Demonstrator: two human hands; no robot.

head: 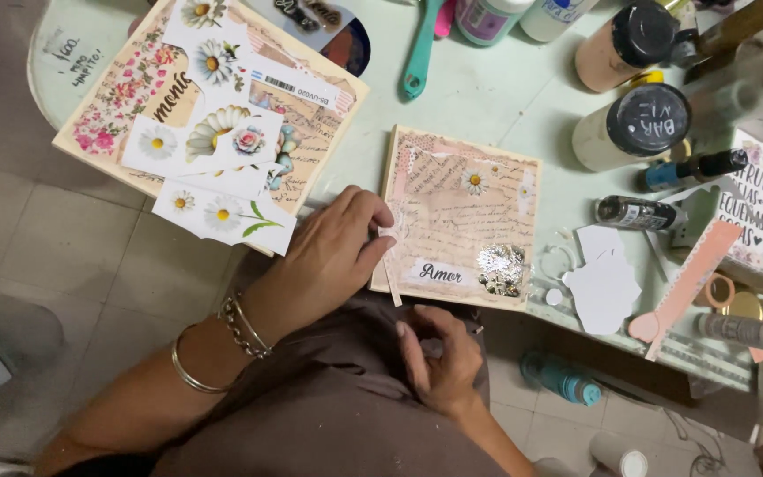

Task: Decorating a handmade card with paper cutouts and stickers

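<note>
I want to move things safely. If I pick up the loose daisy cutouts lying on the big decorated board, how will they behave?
The daisy cutouts look like thin paper, so probably light and floppy. They overhang the big decorated board, so a nudge could likely slide them off.

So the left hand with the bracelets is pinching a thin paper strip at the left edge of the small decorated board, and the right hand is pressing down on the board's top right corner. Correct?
Not quite. In the head view the left hand does pinch the paper strip at the left edge of the small decorated board, but the right hand is not on the top right corner: it sits curled below the board's bottom edge, over the person's lap.
</note>
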